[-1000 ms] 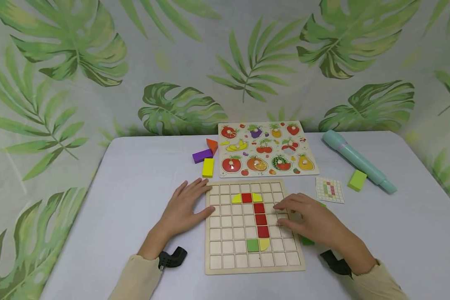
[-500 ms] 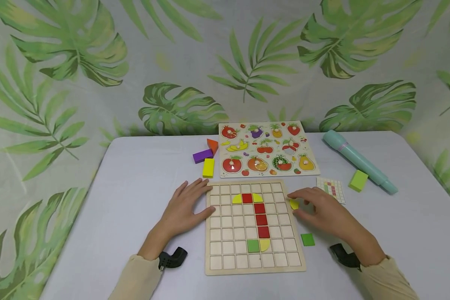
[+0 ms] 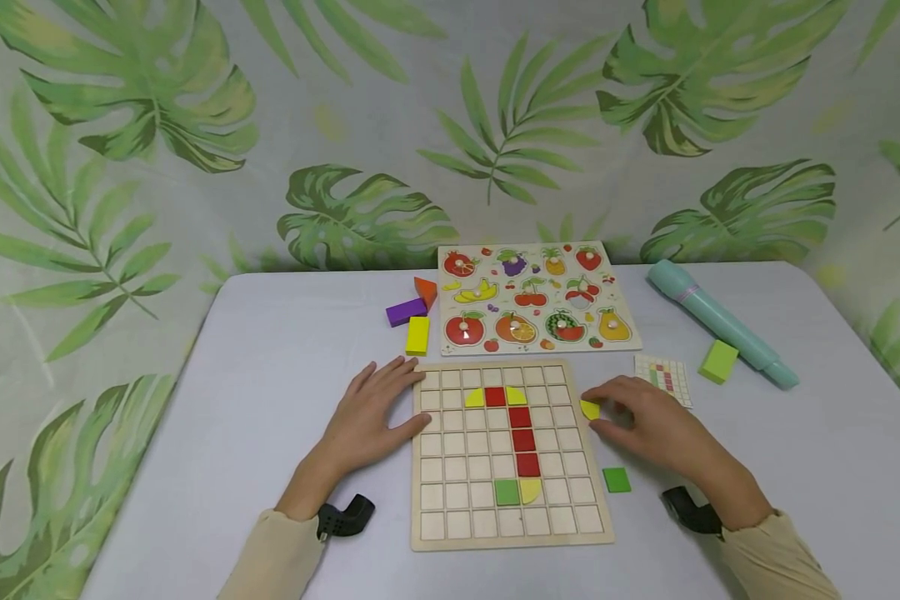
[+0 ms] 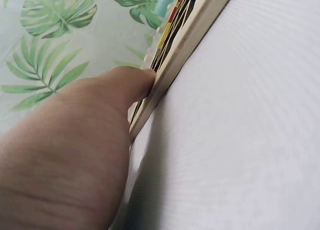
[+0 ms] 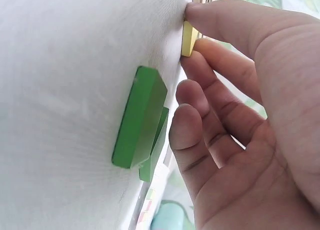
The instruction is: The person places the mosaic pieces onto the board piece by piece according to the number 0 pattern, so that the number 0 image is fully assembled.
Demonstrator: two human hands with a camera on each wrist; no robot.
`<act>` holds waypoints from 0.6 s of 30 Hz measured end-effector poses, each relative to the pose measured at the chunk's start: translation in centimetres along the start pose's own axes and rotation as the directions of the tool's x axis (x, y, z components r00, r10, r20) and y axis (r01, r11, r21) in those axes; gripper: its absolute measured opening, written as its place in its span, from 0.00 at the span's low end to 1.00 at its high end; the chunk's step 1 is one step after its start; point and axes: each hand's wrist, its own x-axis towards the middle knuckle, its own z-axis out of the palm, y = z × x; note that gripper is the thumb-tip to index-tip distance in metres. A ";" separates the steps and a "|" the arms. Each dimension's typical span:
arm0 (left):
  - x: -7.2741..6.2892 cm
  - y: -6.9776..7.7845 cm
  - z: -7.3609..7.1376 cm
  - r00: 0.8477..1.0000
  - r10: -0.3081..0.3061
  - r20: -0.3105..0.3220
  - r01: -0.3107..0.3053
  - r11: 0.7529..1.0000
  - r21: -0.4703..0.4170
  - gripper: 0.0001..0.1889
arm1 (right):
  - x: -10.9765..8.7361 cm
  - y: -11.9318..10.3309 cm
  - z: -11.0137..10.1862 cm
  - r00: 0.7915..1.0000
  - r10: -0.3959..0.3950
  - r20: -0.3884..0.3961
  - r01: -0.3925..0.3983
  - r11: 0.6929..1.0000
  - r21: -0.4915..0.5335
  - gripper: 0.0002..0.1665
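Observation:
A wooden grid board (image 3: 442, 467) lies on the table, holding several red square tiles (image 3: 523, 440), a few yellow rounded tiles (image 3: 530, 491) and a green square tile (image 3: 506, 492). My left hand (image 3: 367, 414) rests at the board's left edge with fingers spread; the left wrist view shows its thumb (image 4: 135, 82) touching the rim. Just off the right edge, my right hand (image 3: 641, 421) pinches a yellow rounded tile (image 5: 188, 38) between thumb and finger, low at the tabletop. Two green tiles lie beside it in the right wrist view, the nearer being a green square (image 5: 140, 117).
Behind the board lies a fruit peg puzzle (image 3: 540, 310). Purple (image 3: 406, 312), orange (image 3: 425, 292) and yellow (image 3: 417, 335) blocks sit left of it. Rightward are a pattern card (image 3: 671, 377), a light-green block (image 3: 718, 362) and a teal tube-shaped object (image 3: 720, 325).
My right hand has moved right, from above the board to the yellow tile beyond its edge, uncovering a green square tile. The left hand stays in place.

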 end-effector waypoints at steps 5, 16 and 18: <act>-0.1 0.1 -0.1 1.000 -0.001 0.001 0.001 1.000 -0.004 0.35 | -0.1 0.2 0.1 1.000 0.014 0.003 -0.014 1.000 -0.026 0.19; -0.1 0.1 -0.1 1.000 -0.007 0.004 0.007 1.000 -0.004 0.35 | 0.0 -1.4 0.1 0.999 -0.024 -0.024 0.024 0.999 0.021 0.20; 0.0 0.1 -0.1 1.000 -0.006 0.004 0.006 1.000 -0.004 0.35 | 0.0 -2.1 0.2 0.999 -0.034 -0.027 0.035 0.999 0.042 0.21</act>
